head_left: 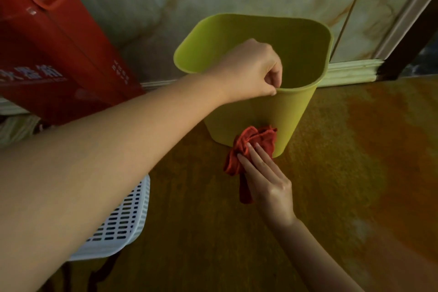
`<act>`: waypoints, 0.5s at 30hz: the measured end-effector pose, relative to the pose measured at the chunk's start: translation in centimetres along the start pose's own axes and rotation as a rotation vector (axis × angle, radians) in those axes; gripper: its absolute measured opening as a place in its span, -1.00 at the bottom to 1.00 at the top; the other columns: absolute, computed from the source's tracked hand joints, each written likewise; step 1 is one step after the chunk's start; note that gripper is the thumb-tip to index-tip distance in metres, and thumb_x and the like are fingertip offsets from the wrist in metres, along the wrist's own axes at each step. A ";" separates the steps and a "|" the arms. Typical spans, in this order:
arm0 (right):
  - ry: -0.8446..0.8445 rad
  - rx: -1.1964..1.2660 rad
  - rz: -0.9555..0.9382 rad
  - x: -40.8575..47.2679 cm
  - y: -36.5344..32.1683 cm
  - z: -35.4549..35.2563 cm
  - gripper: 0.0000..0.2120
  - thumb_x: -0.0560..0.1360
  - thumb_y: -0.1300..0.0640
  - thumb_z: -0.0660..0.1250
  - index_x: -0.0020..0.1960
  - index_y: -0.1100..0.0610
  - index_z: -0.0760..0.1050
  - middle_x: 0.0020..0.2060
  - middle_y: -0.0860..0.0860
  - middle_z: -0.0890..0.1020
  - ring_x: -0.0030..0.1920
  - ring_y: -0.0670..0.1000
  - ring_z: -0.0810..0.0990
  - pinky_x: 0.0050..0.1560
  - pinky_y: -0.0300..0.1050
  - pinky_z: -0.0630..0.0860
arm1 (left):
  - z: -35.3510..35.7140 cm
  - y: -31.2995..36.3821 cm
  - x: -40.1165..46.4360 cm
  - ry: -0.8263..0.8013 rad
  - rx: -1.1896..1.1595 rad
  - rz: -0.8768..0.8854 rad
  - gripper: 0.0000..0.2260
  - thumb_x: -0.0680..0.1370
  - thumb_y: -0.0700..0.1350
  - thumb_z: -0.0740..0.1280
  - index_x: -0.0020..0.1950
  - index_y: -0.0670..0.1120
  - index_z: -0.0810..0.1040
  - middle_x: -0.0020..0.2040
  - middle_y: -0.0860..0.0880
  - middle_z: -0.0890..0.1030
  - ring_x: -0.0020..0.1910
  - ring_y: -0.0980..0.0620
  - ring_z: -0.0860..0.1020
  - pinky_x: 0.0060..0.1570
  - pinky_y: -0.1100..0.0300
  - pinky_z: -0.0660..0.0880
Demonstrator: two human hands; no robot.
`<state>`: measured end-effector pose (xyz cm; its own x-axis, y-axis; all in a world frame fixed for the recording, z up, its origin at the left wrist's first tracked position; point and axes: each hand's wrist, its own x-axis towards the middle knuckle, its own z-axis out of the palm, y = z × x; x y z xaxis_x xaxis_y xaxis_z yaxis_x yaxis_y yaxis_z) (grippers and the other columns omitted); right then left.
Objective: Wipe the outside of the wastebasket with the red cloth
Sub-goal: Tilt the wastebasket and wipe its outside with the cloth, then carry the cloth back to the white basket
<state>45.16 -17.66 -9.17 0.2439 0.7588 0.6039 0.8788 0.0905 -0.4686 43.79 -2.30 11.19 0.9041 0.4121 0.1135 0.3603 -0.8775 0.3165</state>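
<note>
A yellow-green plastic wastebasket (291, 111) stands upright on the brown floor, close to the wall. My left hand (248, 71) grips its near rim, fingers curled over the edge and thumb outside. My right hand (265, 178) presses a crumpled red cloth (251, 147) against the lower part of the basket's near outer wall. One end of the cloth hangs down under my palm. The inside of the basket looks empty as far as I can see.
A large red paper bag (54, 50) leans against the marble-patterned wall at the left. A white slotted plastic basket (123, 220) sits on the floor below my left forearm. A pale skirting board (350, 71) and a dark door frame (410, 38) lie at the right.
</note>
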 end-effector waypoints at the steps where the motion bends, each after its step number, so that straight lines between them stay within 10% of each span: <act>1: -0.009 0.006 -0.002 0.0 -0.2 0.1 -0.63 0.47 0.26 0.35 0.27 0.13 0.48 0.31 0.06 0.44 0.36 0.10 0.40 0.31 0.01 0.41 | -0.1 -0.1 -0.6 0.009 -0.073 -0.040 -0.71 0.39 -0.15 0.41 0.11 -0.09 0.59 0.01 -0.04 0.68 -0.14 0.24 0.57 -0.14 0.56 0.38; 6: -0.032 0.126 0.029 0.2 -1.9 0.0 -0.69 0.50 0.23 0.30 0.24 0.14 0.50 0.27 0.07 0.48 0.32 0.10 0.45 0.28 0.01 0.44 | 0.0 -3.8 -10.0 0.377 -0.580 -0.439 -0.63 0.48 -0.20 0.30 0.28 -0.05 0.44 0.18 -0.02 0.59 0.12 0.21 0.55 0.13 0.31 0.47; 15: -0.125 0.370 0.241 0.8 -5.2 1.4 -0.64 0.40 0.30 0.42 0.19 0.17 0.54 0.19 0.14 0.57 0.20 0.06 0.54 0.17 0.05 0.53 | 6.8 -5.6 -20.8 0.027 -0.805 -0.780 -0.66 0.48 -0.18 0.32 0.24 0.02 0.48 0.04 0.19 0.61 0.02 0.36 0.54 0.03 0.44 0.45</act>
<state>40.24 -16.59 -7.13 0.3524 0.8564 0.3773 0.5919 0.1083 -0.7987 24.49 -7.63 0.60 0.4869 0.7937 -0.3645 0.5635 0.0334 0.8254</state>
